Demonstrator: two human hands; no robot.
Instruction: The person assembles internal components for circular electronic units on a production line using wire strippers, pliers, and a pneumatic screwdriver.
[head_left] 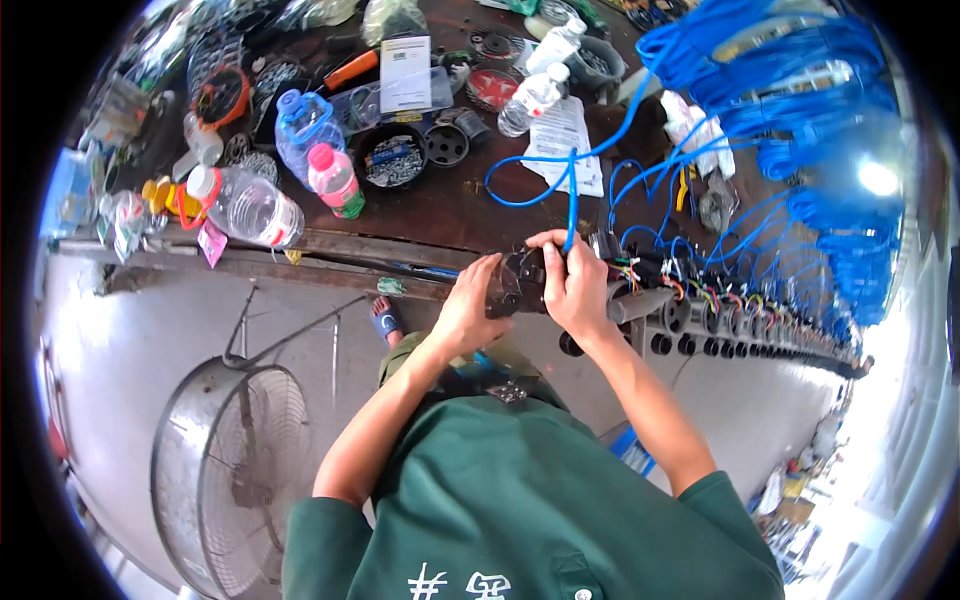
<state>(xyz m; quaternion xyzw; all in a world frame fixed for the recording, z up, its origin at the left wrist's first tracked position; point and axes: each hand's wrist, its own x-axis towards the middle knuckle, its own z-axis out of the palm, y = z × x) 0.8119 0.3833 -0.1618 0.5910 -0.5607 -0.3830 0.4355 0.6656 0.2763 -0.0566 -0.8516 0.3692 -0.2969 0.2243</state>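
At the table's near edge, my left hand [468,308] is wrapped round a dark, rounded part [515,283] with a knobbly rim. My right hand [577,285] is closed at the part's right side, its thumb and forefinger pinching at the blue cable [572,205] where it comes down to the part. That cable loops back over the table toward the coils on the right. The part's exact kind cannot be made out, and my fingers hide where cable and part meet.
Blue cable coils [790,70] pile up at the right, above a long row of dark cylindrical housings with coloured wires [710,310]. Plastic bottles [335,180], a black bowl of screws [393,158] and papers [567,140] lie on the table. A large fan [235,470] stands lower left.
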